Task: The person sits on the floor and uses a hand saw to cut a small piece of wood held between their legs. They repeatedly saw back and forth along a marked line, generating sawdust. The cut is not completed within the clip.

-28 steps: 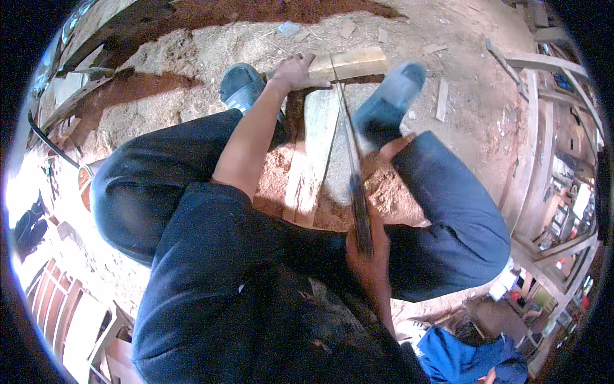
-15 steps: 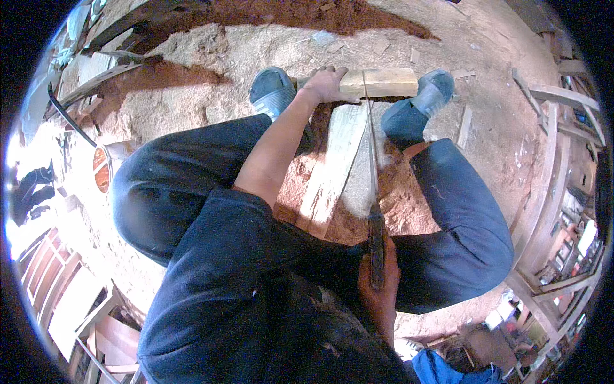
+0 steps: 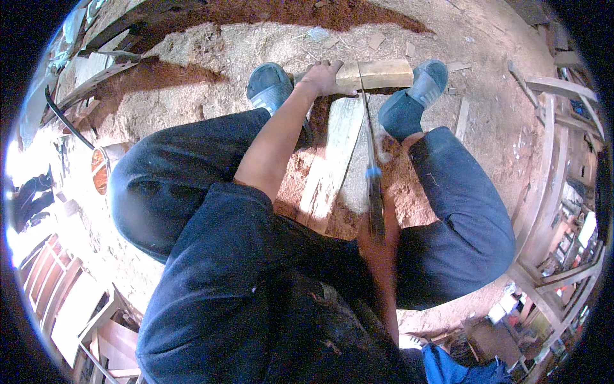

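Observation:
A short, thick wood block (image 3: pixel 387 74) lies crosswise between my two feet. My left hand (image 3: pixel 320 78) grips its left part, fingers over the far side and thumb along the near edge. My right hand (image 3: pixel 378 233), a little blurred, is closed round the dark handle of a handsaw (image 3: pixel 369 137). The narrow blade points away from me and crosses the block just right of my left hand. Whether its teeth have cut into the wood is too fine to tell. A pale board (image 3: pixel 336 150) lies lengthwise between my legs, its far end close to the block.
My sandalled feet (image 3: pixel 430 83) flank the block. Reddish dust covers the ground, with small wood scraps (image 3: pixel 376 41) beyond the block. Wooden frames (image 3: pixel 547 160) stand on the right, more wooden pieces at lower left. Blue cloth (image 3: pixel 457 365) lies at lower right.
My right hand has pushed the saw forward, away from me, so its handle is farther from my body. My left hand stays on the block.

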Available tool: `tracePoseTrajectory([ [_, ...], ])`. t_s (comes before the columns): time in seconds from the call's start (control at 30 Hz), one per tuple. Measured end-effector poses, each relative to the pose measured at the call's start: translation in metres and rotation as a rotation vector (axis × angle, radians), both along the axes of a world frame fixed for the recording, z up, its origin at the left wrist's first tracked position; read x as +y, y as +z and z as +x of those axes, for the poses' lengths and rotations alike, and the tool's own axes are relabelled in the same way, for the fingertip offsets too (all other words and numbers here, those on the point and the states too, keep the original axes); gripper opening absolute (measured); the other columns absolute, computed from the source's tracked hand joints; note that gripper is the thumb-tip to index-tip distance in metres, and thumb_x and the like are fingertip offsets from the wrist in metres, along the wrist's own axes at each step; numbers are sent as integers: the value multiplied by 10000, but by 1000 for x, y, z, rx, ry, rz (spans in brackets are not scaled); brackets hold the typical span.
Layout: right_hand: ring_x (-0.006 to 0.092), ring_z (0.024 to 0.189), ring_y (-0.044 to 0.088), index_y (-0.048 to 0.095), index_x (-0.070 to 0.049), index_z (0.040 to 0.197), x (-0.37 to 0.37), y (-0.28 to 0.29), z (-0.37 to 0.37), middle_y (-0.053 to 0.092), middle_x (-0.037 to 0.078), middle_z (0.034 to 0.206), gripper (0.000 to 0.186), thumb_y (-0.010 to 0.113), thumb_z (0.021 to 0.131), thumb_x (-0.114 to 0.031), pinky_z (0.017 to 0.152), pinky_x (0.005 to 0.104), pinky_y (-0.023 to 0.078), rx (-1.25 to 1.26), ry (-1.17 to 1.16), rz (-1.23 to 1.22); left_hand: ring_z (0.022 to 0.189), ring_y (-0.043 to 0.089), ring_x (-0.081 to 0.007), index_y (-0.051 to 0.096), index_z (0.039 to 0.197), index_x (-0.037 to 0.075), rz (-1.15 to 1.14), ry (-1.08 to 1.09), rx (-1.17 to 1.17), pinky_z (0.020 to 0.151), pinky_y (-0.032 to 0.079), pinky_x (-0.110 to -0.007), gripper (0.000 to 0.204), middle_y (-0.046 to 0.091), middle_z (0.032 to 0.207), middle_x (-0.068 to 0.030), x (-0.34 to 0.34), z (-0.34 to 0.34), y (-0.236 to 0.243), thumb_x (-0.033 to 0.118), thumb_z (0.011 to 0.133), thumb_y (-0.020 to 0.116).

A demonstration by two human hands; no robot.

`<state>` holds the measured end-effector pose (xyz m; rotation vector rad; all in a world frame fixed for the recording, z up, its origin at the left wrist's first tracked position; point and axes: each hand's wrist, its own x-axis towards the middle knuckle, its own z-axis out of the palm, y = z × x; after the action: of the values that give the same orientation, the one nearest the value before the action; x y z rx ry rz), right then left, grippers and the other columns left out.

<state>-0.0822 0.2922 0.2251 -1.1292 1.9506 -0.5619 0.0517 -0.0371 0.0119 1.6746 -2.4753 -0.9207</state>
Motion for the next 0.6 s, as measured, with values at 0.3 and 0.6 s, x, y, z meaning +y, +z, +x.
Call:
tracePoseTrajectory([
  [0.3,334,1158,560,400,35,1365,11,21,11,543,253,1274,526,539,860,-25,968,386,440,24,54,-38,1164,536,-438,402,1384,60,81,-35,-52,994,441,-479,1179,558,1204,-300,-7,-2,2,870,553,611],
  [0.6,342,1198,533,419,17,1366,16,31,8,541,242,1278,538,589,861,-55,988,385,423,-91,-58,165,1245,449,-450,366,1418,76,4,-5,-16,1031,406,-489,1189,472,1309,-299,2,-1,3,822,544,671],
])
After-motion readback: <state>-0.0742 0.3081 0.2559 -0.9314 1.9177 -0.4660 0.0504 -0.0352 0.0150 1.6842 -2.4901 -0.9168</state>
